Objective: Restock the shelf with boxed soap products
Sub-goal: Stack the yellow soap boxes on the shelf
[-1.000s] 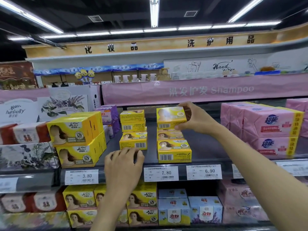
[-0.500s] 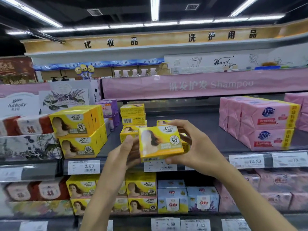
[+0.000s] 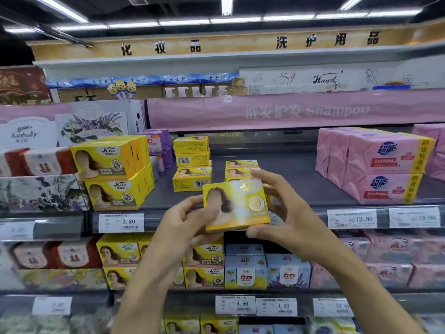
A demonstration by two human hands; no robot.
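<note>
I hold a yellow soap box [image 3: 237, 206] in both hands in front of the shelf edge, its printed face towards me. My left hand [image 3: 185, 220] grips its left side and bottom corner. My right hand [image 3: 285, 208] grips its right side, thumb under it. Behind it on the grey shelf [image 3: 289, 179] stands a short stack of the same yellow boxes [image 3: 242, 168], partly hidden by the held box. Another stack of yellow boxes [image 3: 192, 162] stands to its left.
Larger yellow boxes [image 3: 113, 172] are stacked at the shelf's left, pink soap packs [image 3: 380, 165] at its right. Bare grey shelf lies between the yellow stacks and the pink packs. Price tags [image 3: 121, 222] line the shelf edge. The lower shelf holds more yellow and blue boxes [image 3: 245, 271].
My right hand lifted the top box off the stack and brought it towards me. My left hand left the shelf edge and joined it on the box.
</note>
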